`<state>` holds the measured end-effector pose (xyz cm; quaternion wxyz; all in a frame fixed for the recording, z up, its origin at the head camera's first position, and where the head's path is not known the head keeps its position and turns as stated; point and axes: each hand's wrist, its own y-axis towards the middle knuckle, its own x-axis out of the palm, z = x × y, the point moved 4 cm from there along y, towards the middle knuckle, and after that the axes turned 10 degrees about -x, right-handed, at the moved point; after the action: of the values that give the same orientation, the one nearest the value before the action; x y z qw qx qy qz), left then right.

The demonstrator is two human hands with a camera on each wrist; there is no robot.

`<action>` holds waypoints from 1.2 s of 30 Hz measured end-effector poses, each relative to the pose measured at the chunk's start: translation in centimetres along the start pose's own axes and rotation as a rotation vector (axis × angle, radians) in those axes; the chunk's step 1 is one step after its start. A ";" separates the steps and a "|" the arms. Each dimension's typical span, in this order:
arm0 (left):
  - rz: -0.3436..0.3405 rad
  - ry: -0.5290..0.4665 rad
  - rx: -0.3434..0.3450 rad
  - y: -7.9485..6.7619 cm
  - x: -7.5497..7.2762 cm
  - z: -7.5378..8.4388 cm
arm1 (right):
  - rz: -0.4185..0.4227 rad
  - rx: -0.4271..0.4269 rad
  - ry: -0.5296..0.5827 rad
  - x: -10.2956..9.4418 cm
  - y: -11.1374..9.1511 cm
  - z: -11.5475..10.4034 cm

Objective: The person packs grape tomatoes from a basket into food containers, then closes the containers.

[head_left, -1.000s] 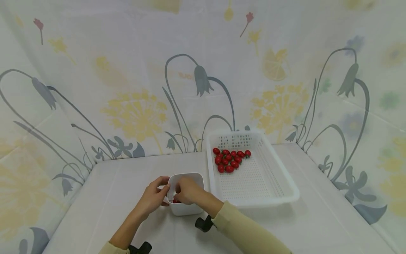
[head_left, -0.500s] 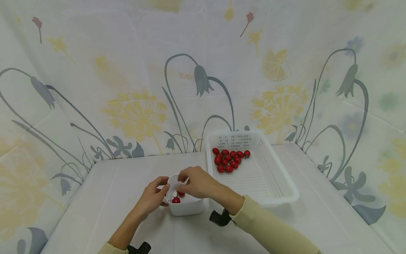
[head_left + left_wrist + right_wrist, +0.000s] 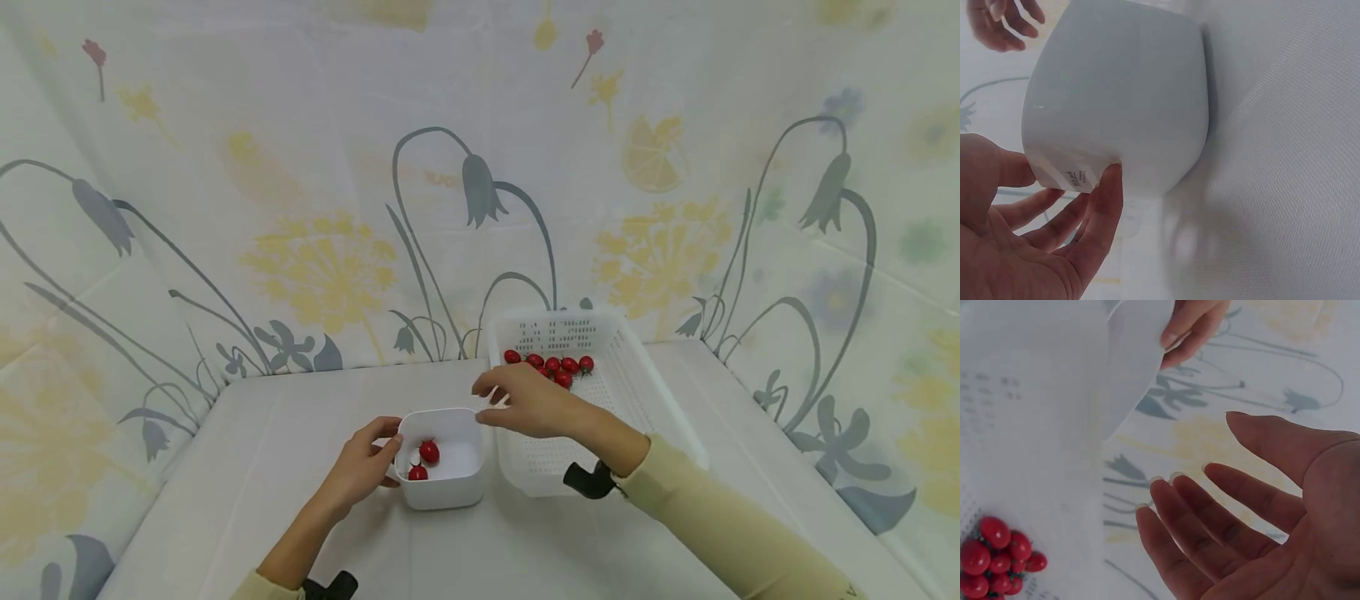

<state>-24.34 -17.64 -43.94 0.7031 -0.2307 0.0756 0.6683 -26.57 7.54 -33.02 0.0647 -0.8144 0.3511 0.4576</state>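
Note:
My left hand (image 3: 360, 465) holds a small white square container (image 3: 444, 493) at its left side, thumb at the rim. In the left wrist view, thumb and fingertips pinch a flat tab on the container (image 3: 1116, 87). Two cherry tomatoes (image 3: 429, 452) lie inside, toward the left. My right hand (image 3: 531, 402) is over the left rim of a white perforated basket (image 3: 540, 482), fingers spread and loosely bent, with nothing in them. A cluster of cherry tomatoes (image 3: 562, 379) sits in the basket's far left part, some of it hidden behind that hand. The right wrist view shows these tomatoes (image 3: 997, 562) below the fingertips.
The basket stands immediately right of the container on a white-covered table (image 3: 300, 417). A flower-printed sheet (image 3: 322, 167) rises behind and at both sides. Dark camera mounts (image 3: 588, 481) sit on both wrists.
My right hand has come up out of the white container and moved right to the basket, uncovering the two cherry tomatoes inside. The left hand and container stay in place.

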 end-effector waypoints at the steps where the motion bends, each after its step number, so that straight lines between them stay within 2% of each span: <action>1: -0.001 0.000 0.000 0.0 0.0 0.0 | 0.009 -0.002 -0.017 -0.3 -0.2 0.5; 5: -0.002 0.003 -0.001 0.0 0.1 -0.1 | 0.034 -0.014 -0.075 -1.4 -1.0 2.5; 11: 0.001 0.006 -0.001 0.0 0.1 -0.1 | 0.020 -0.007 -0.108 -2.2 -1.7 5.8; 19: -0.006 -0.003 -0.008 -0.1 0.1 -0.1 | -0.025 0.095 -0.141 -2.4 -2.1 9.2; 27: -0.003 0.008 -0.007 -0.1 0.1 0.1 | -0.057 0.138 -0.172 -2.0 -2.0 11.6; 33: -0.003 0.013 -0.006 -0.3 0.0 0.3 | -0.110 0.239 -0.165 -1.4 -2.3 13.4; 36: 0.001 0.011 -0.009 -0.2 0.0 0.4 | -0.125 0.255 -0.168 -1.1 -2.2 14.0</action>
<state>-24.20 -17.51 -43.55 0.7016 -0.2372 0.0764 0.6676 -35.34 15.76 -40.66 0.2250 -0.7786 0.3483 0.4710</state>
